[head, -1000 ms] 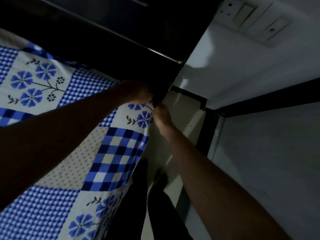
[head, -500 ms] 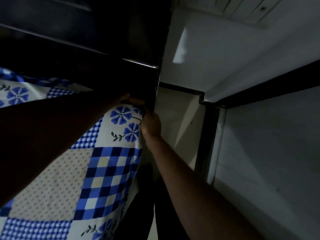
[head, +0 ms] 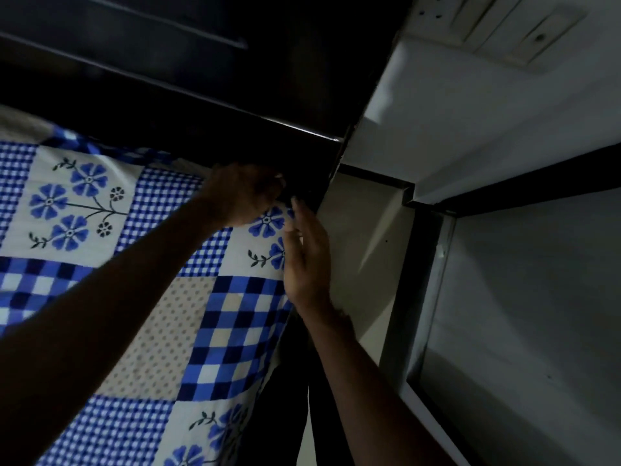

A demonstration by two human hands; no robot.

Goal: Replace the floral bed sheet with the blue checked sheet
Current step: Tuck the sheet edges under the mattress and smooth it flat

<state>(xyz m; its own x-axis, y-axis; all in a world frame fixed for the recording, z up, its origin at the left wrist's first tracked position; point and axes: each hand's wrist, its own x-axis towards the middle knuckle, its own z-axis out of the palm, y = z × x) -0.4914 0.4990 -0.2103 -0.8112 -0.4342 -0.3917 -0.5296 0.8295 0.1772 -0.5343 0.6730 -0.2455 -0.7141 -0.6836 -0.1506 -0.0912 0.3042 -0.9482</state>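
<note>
Scene: dim room, head view down onto the far right corner of a bed.
Task thing: blue-and-white patchwork cotton sheet with checked, gingham, dotted and flower squares [head: 232, 331], spread flat over the mattress, far edge against the headboard, right edge dropping over the side. Judged to be the blue checked sheet; flower patches leave that unsure.
Other sheet: not in view.
Left hand [head: 242, 193]: on the sheet at the far corner, knuckles up, fingers curled down toward the headboard gap. Tips lost in shadow, so cannot tell whether cloth is pinched.
Right hand [head: 307, 260]: just right of the left one, palm flat against the sheet's side edge, fingers straight and together, pointing far. Nothing grasped.
Surroundings: dark glossy wooden headboard [head: 201, 95] across the far side; pale painted wall [head: 470, 112] with cream plastic switch plate [head: 524, 31] far right; pale floor tile [head: 363, 237] right of the bed; grey panel in a dark frame [head: 537, 297] at right.
Step in hand: judged as tucking the far right corner down between mattress and headboard.
Doing it well: pull slack toward the corner first, fold the side flap flat under the right palm, then push cloth deep with the left fingertips. Smooth toward near and left afterwards.
Risk: thin gap and poor light; cloth may bunch or spring back out.
Progress: sheet looks laid and mostly smooth here; other corners unseen.
</note>
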